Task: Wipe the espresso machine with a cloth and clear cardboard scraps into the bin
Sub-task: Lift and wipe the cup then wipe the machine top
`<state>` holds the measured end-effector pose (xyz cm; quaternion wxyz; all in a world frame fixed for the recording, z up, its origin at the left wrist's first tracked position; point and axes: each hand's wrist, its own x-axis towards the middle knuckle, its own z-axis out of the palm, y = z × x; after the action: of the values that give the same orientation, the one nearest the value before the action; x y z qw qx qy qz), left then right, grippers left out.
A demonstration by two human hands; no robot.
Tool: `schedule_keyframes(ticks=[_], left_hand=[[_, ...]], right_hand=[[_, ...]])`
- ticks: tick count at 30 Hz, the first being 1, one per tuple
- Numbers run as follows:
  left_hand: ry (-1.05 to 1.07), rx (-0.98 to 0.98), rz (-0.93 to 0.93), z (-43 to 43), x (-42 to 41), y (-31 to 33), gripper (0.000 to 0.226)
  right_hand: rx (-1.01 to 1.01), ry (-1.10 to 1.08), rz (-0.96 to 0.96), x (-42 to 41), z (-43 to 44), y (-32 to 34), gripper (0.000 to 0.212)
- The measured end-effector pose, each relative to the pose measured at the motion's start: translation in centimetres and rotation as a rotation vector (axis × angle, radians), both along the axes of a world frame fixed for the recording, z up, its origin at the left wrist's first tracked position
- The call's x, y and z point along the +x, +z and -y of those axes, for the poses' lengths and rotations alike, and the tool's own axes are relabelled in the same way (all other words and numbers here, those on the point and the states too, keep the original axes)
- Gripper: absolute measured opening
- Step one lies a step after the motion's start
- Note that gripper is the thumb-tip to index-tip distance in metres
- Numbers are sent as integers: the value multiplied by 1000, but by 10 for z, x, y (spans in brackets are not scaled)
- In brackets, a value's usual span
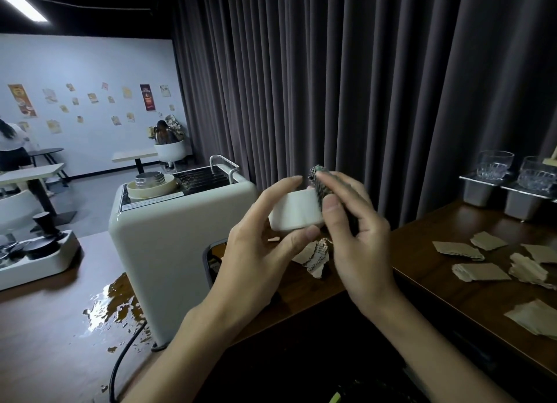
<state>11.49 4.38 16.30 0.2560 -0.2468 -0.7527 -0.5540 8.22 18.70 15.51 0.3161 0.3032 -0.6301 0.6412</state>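
My left hand (pixel 256 252) pinches a small white rounded part (pixel 295 211) between thumb and fingers, in the air to the right of the cream espresso machine (pixel 162 237). My right hand (pixel 361 246) grips a dark patterned cloth (pixel 319 173) and presses it against the right end of that white part. Torn cardboard scraps (pixel 479 271) lie scattered on the dark wooden counter (pixel 422 252) to the right. One more scrap (pixel 313 258) lies just under my hands. No bin is clearly visible.
Spilled liquid (pixel 117 306) pools on the counter at the machine's front left, beside its black power cord (pixel 120 363). A tamper station (pixel 45 252) stands far left. Two glasses (pixel 494 164) sit on steel containers (pixel 479 191) at the back right. A grey curtain (pixel 331 86) hangs behind.
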Motion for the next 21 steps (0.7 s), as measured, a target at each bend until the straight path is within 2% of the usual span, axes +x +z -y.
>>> schedule_keyframes(ticks=[2,4,5,9,12,14,16,18,21], left_hand=[[-92,77,13,-1,0,-1,58],[-139,92,48,0,-1,-1,65],[-125,52,60,0,-1,-1,67],[155,-247,0,1,-1,-3,69],[104,-185,15,-2,-2,-3,72],[43,-81,-6,-6,-1,0,66],[-64,53,-36,-11,1,4,59],[-126,134,-35,-13,3,4,56],[-99,123,26,-15,5,2,47]], right_hand=[[-72,176,168,-3,-3,3,35],[-107,263,261,-5,-6,2,35],[-114,253,266,-5,-6,1,36],[-64,39,160,-2,-3,-4,35],[2,-101,17,4,1,-6,31],[29,-112,-22,6,3,-4,31],[-34,-26,44,3,2,-1,31],[-161,161,198,0,1,3,31],[-203,260,290,-1,0,3,35]])
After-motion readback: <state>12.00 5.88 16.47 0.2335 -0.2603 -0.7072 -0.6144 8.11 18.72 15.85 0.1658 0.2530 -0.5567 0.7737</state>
